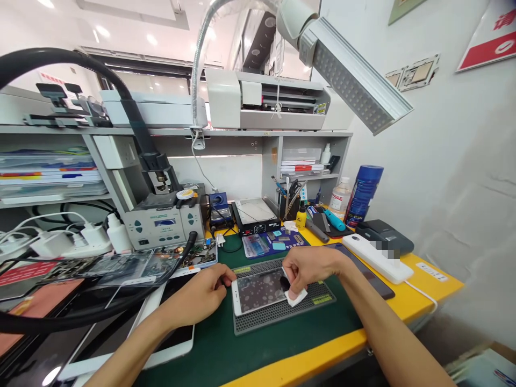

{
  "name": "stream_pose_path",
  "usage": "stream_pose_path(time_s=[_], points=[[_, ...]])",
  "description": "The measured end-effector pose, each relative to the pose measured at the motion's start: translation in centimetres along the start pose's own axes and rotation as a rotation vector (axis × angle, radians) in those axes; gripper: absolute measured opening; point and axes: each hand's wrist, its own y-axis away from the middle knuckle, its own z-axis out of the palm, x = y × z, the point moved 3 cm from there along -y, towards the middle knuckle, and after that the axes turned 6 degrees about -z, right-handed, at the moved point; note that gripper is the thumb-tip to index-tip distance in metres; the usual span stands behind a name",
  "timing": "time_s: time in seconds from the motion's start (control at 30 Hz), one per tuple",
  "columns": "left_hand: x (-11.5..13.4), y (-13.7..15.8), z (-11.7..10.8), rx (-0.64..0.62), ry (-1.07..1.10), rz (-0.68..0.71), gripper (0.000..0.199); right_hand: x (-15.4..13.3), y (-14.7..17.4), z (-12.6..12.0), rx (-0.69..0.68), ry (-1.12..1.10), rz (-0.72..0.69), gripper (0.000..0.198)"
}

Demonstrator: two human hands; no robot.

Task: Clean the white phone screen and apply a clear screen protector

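A white-framed smartphone (260, 293) lies face up on a grey perforated mat (258, 324), its dark screen covered in pale blotches. My right hand (308, 269) pinches a folded white wipe (296, 299) against the phone's right end, partly hiding it. At the opposite end, my left hand (205, 293) rests beside the phone's left edge. Its fingers are loosely curled, with a gap between thumb and forefinger and nothing seen in them. Whether a fingertip touches the frame, I cannot tell.
White tablets (177, 338) and loose screens crowd the left. A black hose (100, 320) crosses there. Behind stand a soldering station (161, 223), a heating plate (256, 215) and a tool holder (290, 204). A white power strip (377, 258) lies right; a lamp (355, 75) hangs overhead.
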Motion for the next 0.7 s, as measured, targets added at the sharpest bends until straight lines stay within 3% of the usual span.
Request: stream_pose_path(time_s=[0.3,0.7], points=[[0.1,0.0,-0.1,0.002,0.021,0.0,0.032,-2.1,-0.4,0.4,0.068,0.197,0.051,0.034],[0.7,0.1,-0.2,0.016,-0.001,0.032,0.031,-5.3,-4.1,1.9,-0.019,0.245,0.005,0.034]])
